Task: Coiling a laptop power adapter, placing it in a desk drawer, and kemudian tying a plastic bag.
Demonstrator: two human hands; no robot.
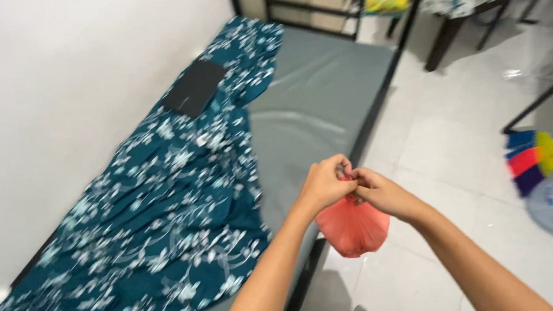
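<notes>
Held up over the bed's edge and the pale tiled floor [435, 141]: a small red plastic bag [353, 227], thin, soft, bulging at the bottom. Probably light and crinkly, slippery film; best gripped at the gathered neck. Left hand [322, 185] and right hand [378, 192] both pinched shut on that neck, fingers [343, 168] bunched together, perhaps knotting it, though blurred. Beside them, a smooth grey mattress [325, 98] half covered by teal floral sheet [161, 212], rumpled.
</notes>
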